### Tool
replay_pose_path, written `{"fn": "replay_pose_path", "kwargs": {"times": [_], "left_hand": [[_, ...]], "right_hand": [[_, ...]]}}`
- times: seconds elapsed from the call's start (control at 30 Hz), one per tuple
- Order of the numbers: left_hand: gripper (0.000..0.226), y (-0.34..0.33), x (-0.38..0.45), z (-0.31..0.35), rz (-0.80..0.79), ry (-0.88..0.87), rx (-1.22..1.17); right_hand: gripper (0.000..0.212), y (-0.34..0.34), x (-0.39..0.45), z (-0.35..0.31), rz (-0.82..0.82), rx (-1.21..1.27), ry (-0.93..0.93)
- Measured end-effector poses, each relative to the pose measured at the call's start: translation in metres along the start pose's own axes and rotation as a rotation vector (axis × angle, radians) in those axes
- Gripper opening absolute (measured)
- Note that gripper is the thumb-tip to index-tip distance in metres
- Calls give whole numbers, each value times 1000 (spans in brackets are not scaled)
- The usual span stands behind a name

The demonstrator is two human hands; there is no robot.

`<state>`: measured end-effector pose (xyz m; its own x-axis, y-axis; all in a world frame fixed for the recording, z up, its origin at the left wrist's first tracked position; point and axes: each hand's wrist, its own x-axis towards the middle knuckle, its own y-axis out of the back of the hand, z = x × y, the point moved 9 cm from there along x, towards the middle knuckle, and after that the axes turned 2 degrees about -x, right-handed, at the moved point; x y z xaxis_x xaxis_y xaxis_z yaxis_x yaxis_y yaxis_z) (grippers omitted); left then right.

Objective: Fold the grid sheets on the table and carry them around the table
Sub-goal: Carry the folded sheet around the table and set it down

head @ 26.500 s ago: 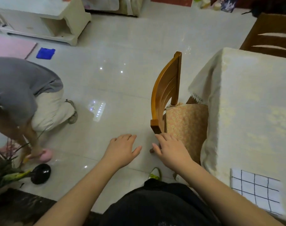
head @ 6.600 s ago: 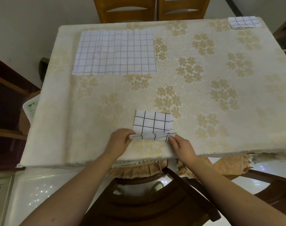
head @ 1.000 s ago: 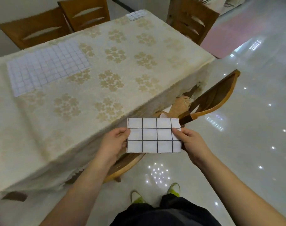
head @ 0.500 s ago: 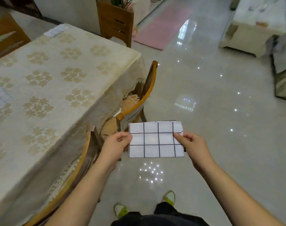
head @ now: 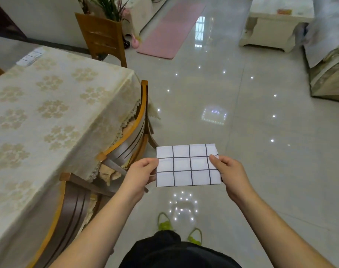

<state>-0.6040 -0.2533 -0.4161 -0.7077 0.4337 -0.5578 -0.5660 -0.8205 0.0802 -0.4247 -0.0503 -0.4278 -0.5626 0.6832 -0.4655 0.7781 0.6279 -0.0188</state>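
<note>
Now | left hand (head: 140,174), right hand (head: 229,172) pinch folded grid sheet (head: 187,165) | black gridlines only

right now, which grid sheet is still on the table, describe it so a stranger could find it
Start at the table with its cream floral cloth and follow it to its far corner, by the upright wooden chair. The small folded grid sheet lies there; unlike the held sheet, no hand touches it.

Count — grid sheets: two, one held (head: 188,165), one on the table (head: 30,57). Chairs: three (head: 104,38) (head: 130,136) (head: 68,213). Hands: two (head: 140,174) (head: 230,174). Pink mat (head: 170,29): one.
</note>
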Motion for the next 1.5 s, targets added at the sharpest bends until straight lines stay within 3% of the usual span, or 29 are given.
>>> {"fn": "replay_pose_path", "kwargs": {"times": [0.13,0.67,0.93,1.17,1.5], "left_hand": [[15,-4,22,12,11,-10,7],[16,-11,183,115,-61,-63,-85],[14,-12,240,155,-25,-85,-88],[15,-37,298,181,17,-42,-95],[14,-112,403,270,133,-5,-112]], "right_hand": [[20,-3,18,-10,-6,12,-24],[22,-51,169,-103,47,-57,5],[23,-66,227,-141,37,-76,26],[17,-66,307,-167,3,-67,20],[18,-37,469,-241,-69,-110,16]]}}
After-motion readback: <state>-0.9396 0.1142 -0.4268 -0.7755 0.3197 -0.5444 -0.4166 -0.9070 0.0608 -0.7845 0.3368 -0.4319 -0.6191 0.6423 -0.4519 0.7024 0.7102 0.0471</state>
